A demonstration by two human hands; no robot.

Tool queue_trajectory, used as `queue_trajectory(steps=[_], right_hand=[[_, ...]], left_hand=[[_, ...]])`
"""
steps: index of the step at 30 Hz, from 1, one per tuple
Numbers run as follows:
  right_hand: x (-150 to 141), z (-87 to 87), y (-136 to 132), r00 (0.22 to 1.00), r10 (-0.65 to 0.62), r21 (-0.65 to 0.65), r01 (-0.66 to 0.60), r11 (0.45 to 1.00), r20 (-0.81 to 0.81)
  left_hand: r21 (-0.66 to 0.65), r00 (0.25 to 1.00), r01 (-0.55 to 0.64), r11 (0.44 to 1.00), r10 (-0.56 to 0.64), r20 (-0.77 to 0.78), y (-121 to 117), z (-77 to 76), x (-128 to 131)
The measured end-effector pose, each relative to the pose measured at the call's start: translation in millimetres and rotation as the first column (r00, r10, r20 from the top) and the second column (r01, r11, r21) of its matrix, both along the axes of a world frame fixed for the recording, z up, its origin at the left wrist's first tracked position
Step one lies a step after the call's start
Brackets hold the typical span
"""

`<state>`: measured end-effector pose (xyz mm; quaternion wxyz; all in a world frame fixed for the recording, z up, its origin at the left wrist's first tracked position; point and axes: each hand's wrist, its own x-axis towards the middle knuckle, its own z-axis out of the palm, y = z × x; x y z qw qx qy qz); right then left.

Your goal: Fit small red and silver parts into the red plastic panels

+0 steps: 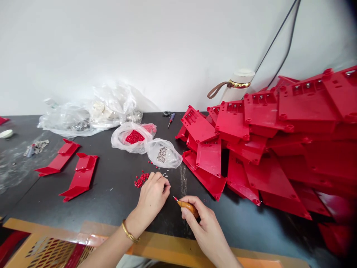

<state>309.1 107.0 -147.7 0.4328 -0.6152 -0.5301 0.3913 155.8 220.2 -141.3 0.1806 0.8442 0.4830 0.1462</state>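
Note:
My left hand [153,193] rests on the black table, fingers pinched together next to a small heap of red beads [141,179] and a few tiny metal rings [165,172]; what it pinches is too small to make out. My right hand [201,219] grips a wooden-handled tool [187,206] whose thin tip carries a red piece and points toward the left fingertips. A gold bangle [129,233] circles my left wrist.
A big pile of red plastic plates [267,149] fills the right side. Two bags, one with red beads [134,137], one with metal bits [162,154], lie behind my hands. Two red brackets [80,175] lie left. An orange crate [50,249] stands at the near edge.

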Motion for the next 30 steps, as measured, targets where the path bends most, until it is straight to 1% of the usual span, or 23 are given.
queue_trajectory(steps=[2,3,4,5,6,7,8,9,10,11,13,16,19,20,21,22,24,25,26,27,28,30], right_hand=[[1.0,0.6,0.4,1.0,-0.015,0.002,0.015,1.0,-0.004],[1.3,1.3,0.7,1.0,-0.022,0.005,0.022,1.0,-0.009],[1.4,2.2,1.0,1.0,-0.028,0.006,0.028,1.0,-0.014],[1.1,3.3,1.5,0.999,-0.031,0.01,0.031,0.999,-0.019],[0.6,4.6,2.2,0.999,-0.03,0.016,0.03,0.999,-0.022],[-0.3,5.8,3.0,0.999,-0.028,0.023,0.028,0.999,-0.024],[-1.3,7.0,3.8,0.999,-0.024,0.03,0.024,0.999,-0.025],[-2.4,8.0,4.6,0.999,-0.02,0.037,0.021,0.999,-0.026],[-3.6,8.7,5.3,1.0,-0.016,0.041,0.017,0.999,-0.024],[-4.6,9.2,5.7,1.0,-0.012,0.044,0.013,0.999,-0.02],[-6.2,9.5,6.0,1.0,-0.009,0.048,0.009,0.999,-0.007],[-7.2,8.6,4.5,1.0,-0.013,0.07,0.012,0.997,0.02],[-7.4,7.7,2.4,0.999,-0.025,0.102,0.021,0.995,0.037],[-7.3,7.6,1.8,0.999,-0.026,0.111,0.021,0.994,0.037],[-7.0,7.5,1.5,0.999,-0.023,0.12,0.019,0.993,0.033],[-6.4,7.4,1.2,0.999,-0.02,0.132,0.017,0.991,0.025],[-4.1,6.6,0.7,1.0,-0.016,0.16,0.016,0.987,-0.004],[-2.5,5.7,0.2,1.0,-0.014,0.178,0.018,0.984,-0.023],[-0.5,4.1,-0.5,0.999,-0.015,0.192,0.023,0.981,-0.047],[1.8,2.0,-1.5,0.997,-0.024,0.202,0.039,0.979,-0.076],[4.4,-0.8,-2.8,0.993,-0.045,0.209,0.067,0.976,-0.11],[10.2,-7.5,-5.4,0.974,-0.124,0.213,0.165,0.963,-0.191]], left_hand=[[0.004,0.999,-0.021,1.0,0.021,0.042,-1.7,2.1,0.9],[-0.041,0.993,-0.041,0.998,0.045,0.11,-3.6,3.8,1.4],[-0.138,0.973,-0.061,0.989,0.09,0.214,-6.2,5.7,1.9],[-0.281,0.926,-0.069,0.957,0.166,0.339,-9.5,7.9,2.3],[-0.448,0.847,-0.045,0.893,0.272,0.456,-13.3,10.0,2.6],[-0.596,0.746,0.009,0.803,0.392,0.539,-17.3,12.0,2.7],[-0.698,0.647,0.076,0.713,0.497,0.578,-21.5,13.8,2.8],[-0.749,0.575,0.129,0.649,0.567,0.59,-25.6,15.3,2.7],[-0.772,0.521,0.165,0.614,0.61,0.597,-29.3,16.5,2.5],[-0.779,0.484,0.189,0.598,0.633,0.604,-32.7,17.3,2.3],[-0.774,0.446,0.206,0.599,0.646,0.619,-37.8,18.3,2.0],[-0.751,0.443,0.188,0.632,0.628,0.64,-42.0,18.6,2.1],[-0.712,0.486,0.119,0.692,0.585,0.65,-42.5,18.1,2.5],[-0.702,0.499,0.106,0.704,0.573,0.65,-42.0,17.9,2.6],[-0.704,0.508,0.106,0.702,0.57,0.645,-41.4,17.7,2.6],[-0.717,0.516,0.121,0.686,0.574,0.636,-40.7,17.6,2.6],[-0.76,0.54,0.169,0.627,0.586,0.604,-39.6,18.3,2.9],[-0.774,0.564,0.184,0.606,0.58,0.588,-39.1,19.6,3.4],[-0.773,0.598,0.196,0.603,0.552,0.582,-38.4,21.9,4.4],[-0.755,0.635,0.209,0.621,0.502,0.588,-37.3,25.6,6.1],[-0.722,0.666,0.224,0.654,0.439,0.604,-35.2,31.1,8.5],[-0.621,0.701,0.241,0.745,0.309,0.643,-26.7,47.7,16.6]])
